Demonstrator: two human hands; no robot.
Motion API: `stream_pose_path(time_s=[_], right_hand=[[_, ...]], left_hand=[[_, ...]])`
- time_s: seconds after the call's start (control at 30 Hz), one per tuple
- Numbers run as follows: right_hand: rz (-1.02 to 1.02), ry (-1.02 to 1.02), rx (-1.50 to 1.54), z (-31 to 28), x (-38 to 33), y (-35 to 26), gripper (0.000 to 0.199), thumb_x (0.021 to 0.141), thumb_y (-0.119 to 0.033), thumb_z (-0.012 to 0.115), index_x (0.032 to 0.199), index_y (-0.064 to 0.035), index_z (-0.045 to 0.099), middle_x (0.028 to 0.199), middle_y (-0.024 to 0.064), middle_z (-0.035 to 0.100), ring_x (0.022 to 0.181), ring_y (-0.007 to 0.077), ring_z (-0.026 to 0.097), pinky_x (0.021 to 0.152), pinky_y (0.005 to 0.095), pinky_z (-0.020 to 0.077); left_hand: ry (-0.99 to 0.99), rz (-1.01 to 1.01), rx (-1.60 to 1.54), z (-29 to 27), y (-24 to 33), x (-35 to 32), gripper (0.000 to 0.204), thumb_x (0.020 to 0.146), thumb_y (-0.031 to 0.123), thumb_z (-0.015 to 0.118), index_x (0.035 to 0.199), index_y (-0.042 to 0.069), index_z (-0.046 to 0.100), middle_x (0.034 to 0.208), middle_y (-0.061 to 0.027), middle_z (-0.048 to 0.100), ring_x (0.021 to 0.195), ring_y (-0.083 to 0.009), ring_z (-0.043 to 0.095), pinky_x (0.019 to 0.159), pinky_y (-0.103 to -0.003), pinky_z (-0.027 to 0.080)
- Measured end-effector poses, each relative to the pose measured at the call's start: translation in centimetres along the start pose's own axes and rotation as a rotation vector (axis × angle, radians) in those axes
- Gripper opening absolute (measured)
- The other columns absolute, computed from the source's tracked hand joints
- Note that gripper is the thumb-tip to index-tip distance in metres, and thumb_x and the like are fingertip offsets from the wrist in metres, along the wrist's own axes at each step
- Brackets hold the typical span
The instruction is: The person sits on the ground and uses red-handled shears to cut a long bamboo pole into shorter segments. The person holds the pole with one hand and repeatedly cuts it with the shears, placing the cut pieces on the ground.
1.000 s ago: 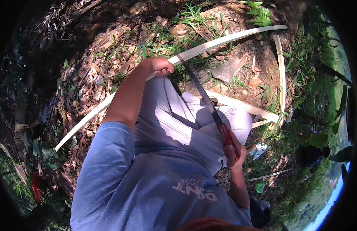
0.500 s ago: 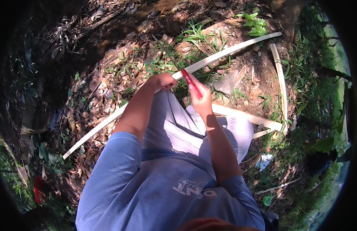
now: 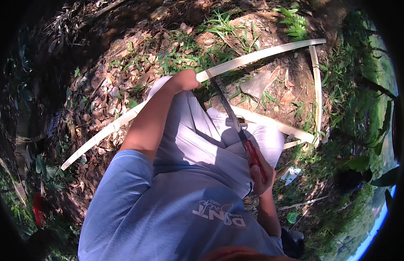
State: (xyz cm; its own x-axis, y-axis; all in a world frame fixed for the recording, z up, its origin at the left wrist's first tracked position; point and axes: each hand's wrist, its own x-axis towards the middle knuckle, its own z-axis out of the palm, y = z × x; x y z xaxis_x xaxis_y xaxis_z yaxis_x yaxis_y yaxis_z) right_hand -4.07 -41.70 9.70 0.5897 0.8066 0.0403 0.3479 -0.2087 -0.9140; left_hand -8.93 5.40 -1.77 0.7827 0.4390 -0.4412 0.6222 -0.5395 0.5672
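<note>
A long pale wooden strip (image 3: 249, 58) runs across my lap from the lower left to the upper right. My left hand (image 3: 188, 81) is closed around its middle, above my left knee. Close to my right hip, my right hand (image 3: 263, 176) grips the red handle of a saw (image 3: 222, 99). Its long dark blade slants up and away, crossing the strip just right of my left hand. Whether the blade's edge bites into the wood is too small to tell.
More pale wooden strips lie at the right, one upright in view (image 3: 316, 82) and one slanting (image 3: 276, 124) beside my knee. A grey wedge-shaped piece (image 3: 255, 85) rests ahead on leaf litter and grass. A red object (image 3: 38, 209) sits at the far left.
My right hand has drawn the saw back toward my right hip, so more blade shows on my side of the strip. My left hand still holds the strip.
</note>
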Motion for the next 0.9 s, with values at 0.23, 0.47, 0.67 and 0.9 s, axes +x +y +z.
stream_pose_path(time_s=[0.23,0.47,0.67,0.9], right_hand=[[0.150,0.010,-0.054,-1.1,0.0,-6.1,0.050,0.103,-0.010,0.063,0.150,0.0076,0.060,0.111,0.0206,0.079,0.085,0.0155,0.073,0.078,0.0296,0.0565],[0.086,-0.077,-0.100,2.6,7.0,-5.0,0.043,0.107,-0.010,0.063,0.148,0.0029,0.065,0.094,0.0073,0.076,0.073,0.0063,0.061,0.068,0.0246,0.0497],[-0.047,0.041,0.236,11.2,19.2,-0.5,0.043,0.109,-0.015,0.063,0.149,0.0007,0.064,0.107,0.0152,0.077,0.090,0.0100,0.067,0.085,0.0274,0.0545],[-0.173,0.049,0.289,14.7,24.6,1.5,0.043,0.110,-0.015,0.063,0.149,0.0011,0.063,0.121,0.0152,0.080,0.110,0.0147,0.071,0.099,0.0315,0.0539]], left_hand=[[0.270,-0.243,0.242,1.8,4.6,-3.8,0.035,0.085,0.030,0.077,0.106,0.004,0.083,0.105,-0.0201,0.081,0.100,-0.0374,0.080,0.093,-0.047,0.064],[0.352,-0.189,0.279,2.6,5.2,-4.9,0.026,0.085,0.024,0.075,0.101,0.006,0.083,0.099,-0.0196,0.081,0.095,-0.0373,0.080,0.088,-0.048,0.064],[0.405,-0.178,0.262,3.0,4.8,-4.8,0.025,0.085,0.023,0.075,0.102,0.006,0.081,0.100,-0.0192,0.082,0.095,-0.0375,0.081,0.088,-0.048,0.065],[0.396,-0.186,0.323,2.5,5.1,-5.5,0.023,0.088,0.024,0.075,0.103,0.008,0.083,0.101,-0.0189,0.082,0.095,-0.0358,0.081,0.087,-0.046,0.065]])
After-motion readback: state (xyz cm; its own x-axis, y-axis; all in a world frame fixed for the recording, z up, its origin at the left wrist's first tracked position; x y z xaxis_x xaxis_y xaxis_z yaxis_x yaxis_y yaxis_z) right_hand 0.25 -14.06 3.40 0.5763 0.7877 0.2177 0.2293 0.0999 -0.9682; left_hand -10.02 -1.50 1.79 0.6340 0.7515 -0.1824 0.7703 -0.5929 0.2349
